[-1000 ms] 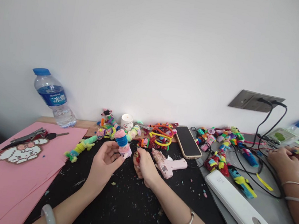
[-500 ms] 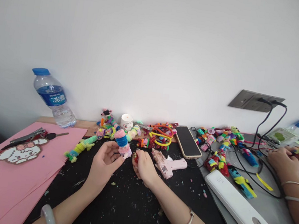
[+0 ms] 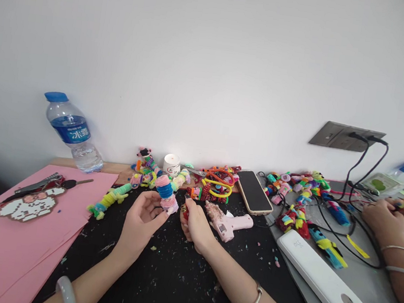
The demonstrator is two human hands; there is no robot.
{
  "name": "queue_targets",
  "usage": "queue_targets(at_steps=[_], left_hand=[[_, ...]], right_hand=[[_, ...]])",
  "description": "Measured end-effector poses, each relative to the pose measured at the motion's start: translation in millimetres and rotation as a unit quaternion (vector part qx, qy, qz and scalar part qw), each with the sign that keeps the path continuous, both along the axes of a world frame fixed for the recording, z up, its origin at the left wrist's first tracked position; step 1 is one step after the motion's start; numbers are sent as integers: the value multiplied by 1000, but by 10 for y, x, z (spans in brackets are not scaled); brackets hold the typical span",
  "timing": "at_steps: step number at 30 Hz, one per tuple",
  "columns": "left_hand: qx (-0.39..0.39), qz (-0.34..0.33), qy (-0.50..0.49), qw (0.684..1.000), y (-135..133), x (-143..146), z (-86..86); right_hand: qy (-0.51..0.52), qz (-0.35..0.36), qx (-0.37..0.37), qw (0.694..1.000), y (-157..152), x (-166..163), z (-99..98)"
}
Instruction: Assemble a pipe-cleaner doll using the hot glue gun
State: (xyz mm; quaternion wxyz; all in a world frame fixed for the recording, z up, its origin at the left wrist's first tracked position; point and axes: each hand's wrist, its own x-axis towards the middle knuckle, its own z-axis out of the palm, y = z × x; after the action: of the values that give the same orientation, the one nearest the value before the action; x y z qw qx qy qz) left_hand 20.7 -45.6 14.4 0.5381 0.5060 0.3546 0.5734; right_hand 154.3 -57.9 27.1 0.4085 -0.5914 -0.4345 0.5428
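My left hand (image 3: pixel 144 218) pinches a fuzzy pipe-cleaner figure (image 3: pixel 165 192), pink at both ends with a blue band in the middle, and keeps it upright. Just right of it, my right hand (image 3: pixel 195 224) is closed around a small red thing with a dark tip (image 3: pixel 186 210); most of it hides behind the fingers. The two hands are a short gap apart over the black mat (image 3: pixel 166 281). Close to my right hand lies a pink glue gun (image 3: pixel 229 224) with a brownish, crusted nozzle end. A yellow-green pipe-cleaner piece (image 3: pixel 108 202) rests left of my left hand.
Behind my hands stand a paper cup (image 3: pixel 171 166), orange-yellow-handled scissors (image 3: pixel 218 181) and a phone (image 3: pixel 255 193). Left are pink sheets (image 3: pixel 24 257) and a water bottle (image 3: pixel 74 132). Right are a white power bank (image 3: pixel 319 279), cables and a co-worker's hands (image 3: pixel 385 218).
My right hand has turned slightly, and its thumb end sits a little higher by the red thing's dark tip. My left hand and the figure stay practically where they were.
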Motion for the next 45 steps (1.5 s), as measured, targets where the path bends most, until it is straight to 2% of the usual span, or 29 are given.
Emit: queue_targets(at_steps=[45], left_hand=[[-2,12,13,1000,-4,4,14]], right_hand=[[-8,11,-4,1000,-1,-11,66]])
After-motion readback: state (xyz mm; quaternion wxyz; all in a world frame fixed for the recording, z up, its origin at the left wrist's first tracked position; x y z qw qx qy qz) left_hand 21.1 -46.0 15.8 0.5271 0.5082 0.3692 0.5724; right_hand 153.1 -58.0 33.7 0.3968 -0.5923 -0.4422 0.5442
